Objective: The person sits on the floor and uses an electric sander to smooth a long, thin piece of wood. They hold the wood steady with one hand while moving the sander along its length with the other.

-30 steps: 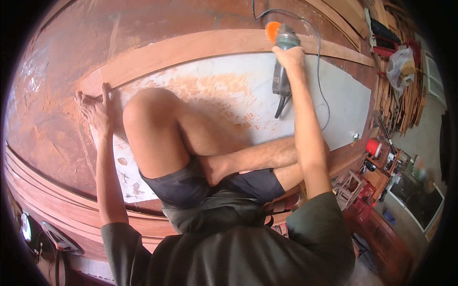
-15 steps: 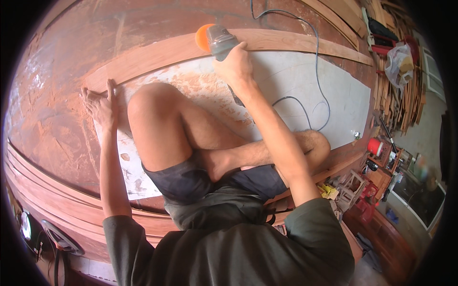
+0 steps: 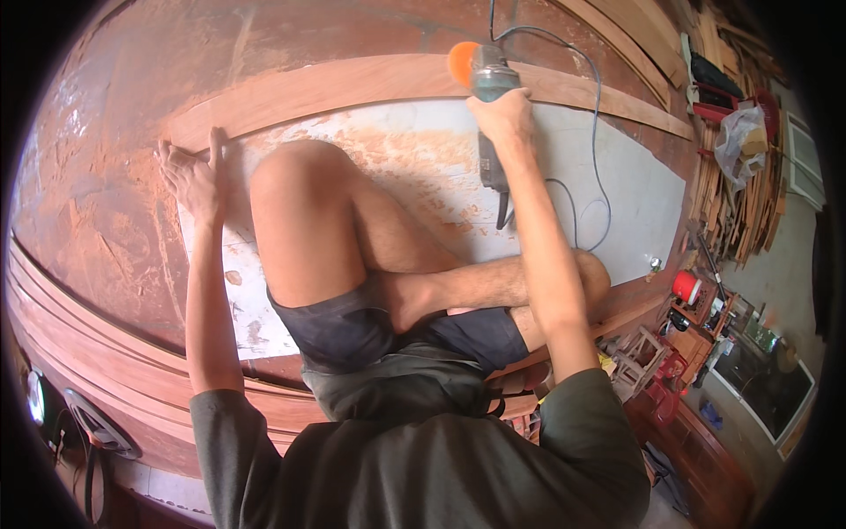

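My right hand (image 3: 504, 115) is wrapped round the body of an angle grinder (image 3: 493, 81) with an orange disc (image 3: 462, 63). The disc is over a long, slightly curved wooden board (image 3: 352, 90); whether it touches the wood I cannot tell. At the board's left end, my left hand (image 3: 196, 181) grips the corner, its thumb on the near edge and its fingers round the end. The grinder's rear end and dark cord hang toward me above a pale, dust-strewn sheet (image 3: 414, 132), on which the board's near edge rests.
My bent legs (image 3: 308, 220) are on the sheet close to the board. A power cord (image 3: 597, 115) loops right of the grinder. Several long boards (image 3: 106, 353) lie at the lower left. Stacked wood strips (image 3: 727, 207) and a red container (image 3: 686, 286) stand at the right.
My right hand has moved the grinder to the right along the board, and its body has turned to point more straight away from me. My left hand stays at the board's left end.
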{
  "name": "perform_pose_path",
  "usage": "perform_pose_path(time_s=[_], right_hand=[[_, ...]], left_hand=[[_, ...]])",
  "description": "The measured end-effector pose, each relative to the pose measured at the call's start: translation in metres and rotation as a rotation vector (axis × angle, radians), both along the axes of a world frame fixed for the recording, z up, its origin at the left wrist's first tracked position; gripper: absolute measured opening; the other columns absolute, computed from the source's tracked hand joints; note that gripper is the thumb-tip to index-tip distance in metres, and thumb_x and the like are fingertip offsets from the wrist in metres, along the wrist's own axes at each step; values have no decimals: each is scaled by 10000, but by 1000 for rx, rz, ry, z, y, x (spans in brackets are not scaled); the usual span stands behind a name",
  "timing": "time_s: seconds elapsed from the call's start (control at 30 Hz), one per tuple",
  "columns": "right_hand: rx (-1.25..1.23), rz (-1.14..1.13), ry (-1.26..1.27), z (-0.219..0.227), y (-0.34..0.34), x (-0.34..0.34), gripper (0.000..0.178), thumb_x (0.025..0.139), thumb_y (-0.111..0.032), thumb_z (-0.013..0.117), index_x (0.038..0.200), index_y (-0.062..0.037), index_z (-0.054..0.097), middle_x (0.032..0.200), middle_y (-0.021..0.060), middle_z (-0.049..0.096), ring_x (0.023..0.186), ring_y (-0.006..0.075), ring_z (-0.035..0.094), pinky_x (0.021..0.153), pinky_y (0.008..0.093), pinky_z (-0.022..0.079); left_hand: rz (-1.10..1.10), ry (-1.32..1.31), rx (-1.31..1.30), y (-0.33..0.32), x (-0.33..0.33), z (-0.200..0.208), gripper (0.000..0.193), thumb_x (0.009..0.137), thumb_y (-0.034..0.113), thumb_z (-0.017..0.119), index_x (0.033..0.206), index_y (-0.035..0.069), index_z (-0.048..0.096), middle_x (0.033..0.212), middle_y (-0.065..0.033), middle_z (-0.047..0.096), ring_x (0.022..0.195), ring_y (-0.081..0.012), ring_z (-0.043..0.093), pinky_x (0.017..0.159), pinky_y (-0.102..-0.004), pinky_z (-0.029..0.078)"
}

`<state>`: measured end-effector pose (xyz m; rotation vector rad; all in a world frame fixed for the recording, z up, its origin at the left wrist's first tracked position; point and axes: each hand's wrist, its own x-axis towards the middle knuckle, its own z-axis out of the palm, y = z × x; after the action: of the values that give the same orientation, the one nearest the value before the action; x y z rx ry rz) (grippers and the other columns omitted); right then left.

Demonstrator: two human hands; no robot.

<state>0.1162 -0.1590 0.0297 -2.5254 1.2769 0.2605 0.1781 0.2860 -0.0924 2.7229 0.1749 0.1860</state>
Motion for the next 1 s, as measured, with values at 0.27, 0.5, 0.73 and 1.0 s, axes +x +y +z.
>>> perform_pose_path(time_s=[0.27,0.5,0.73,1.0], right_hand=[[92,186,-57,0,51,13,753,771,-281,796,1284,138,437,1139,336,682,1083,429,703,952,452,573],[-44,58,-1,-1,4,15,877,722,-330,841,1320,157,424,1196,314,673,1097,405,698,970,433,566],[130,30,11,4,25,20,963,725,-342,829,1361,227,384,1196,337,662,1045,370,718,883,391,605],[102,249,-111,-19,70,34,846,763,-221,796,1343,209,356,1078,300,691,941,354,735,813,384,626]], left_hand=[[-2,-13,-10,-3,-1,2,979,954,754,478,1429,-93,362,1645,-281,219,1589,-386,83,1294,-482,80],[7,-18,-11,-1,-1,2,1028,952,766,455,1474,-109,317,1655,-261,217,1594,-357,81,1298,-462,68],[6,21,19,1,0,1,1074,950,778,438,1518,-118,274,1666,-248,210,1598,-336,82,1301,-452,66],[0,-17,34,1,1,-7,1079,953,764,456,1519,-136,267,1662,-263,212,1597,-339,92,1297,-465,85]])
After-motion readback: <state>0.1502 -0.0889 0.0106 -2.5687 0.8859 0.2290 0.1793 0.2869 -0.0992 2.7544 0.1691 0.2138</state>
